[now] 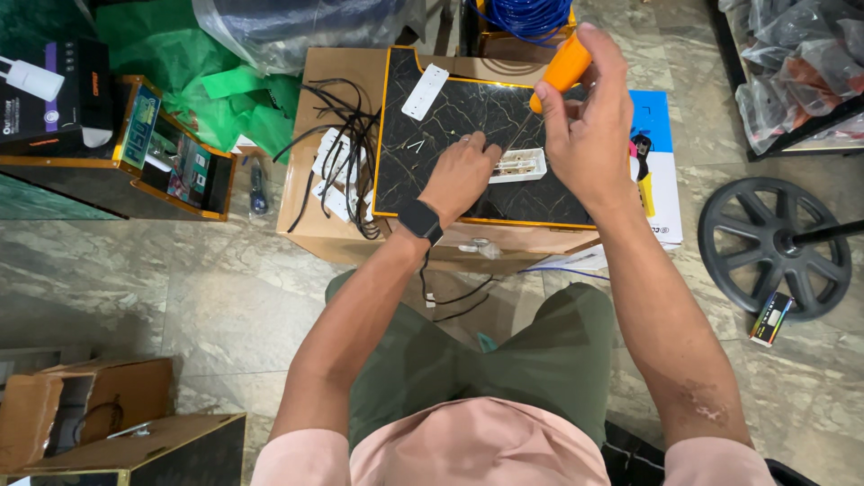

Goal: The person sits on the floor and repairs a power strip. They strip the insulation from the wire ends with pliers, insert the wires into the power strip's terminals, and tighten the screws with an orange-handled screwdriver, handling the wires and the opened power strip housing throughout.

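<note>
My right hand (589, 126) grips an orange-handled screwdriver (560, 70), its thin shaft slanting down toward an open white power strip casing (520, 165). That casing lies on a black marble-patterned board with an orange edge (450, 117). My left hand (461, 173), with a black watch on its wrist, rests on the board and presses the casing's left end. A closed white power strip (425, 92) lies farther back on the board. Two small screws (416, 144) lie loose near the board's middle.
The board sits on a cardboard box (310, 135) with black cables (346, 135) and white strip parts (333, 175). An open black-and-orange box (171, 162) stands at left, green plastic (216, 81) behind. A black wheel-shaped base (769, 243) lies at right, a blue wire coil (522, 16) at top.
</note>
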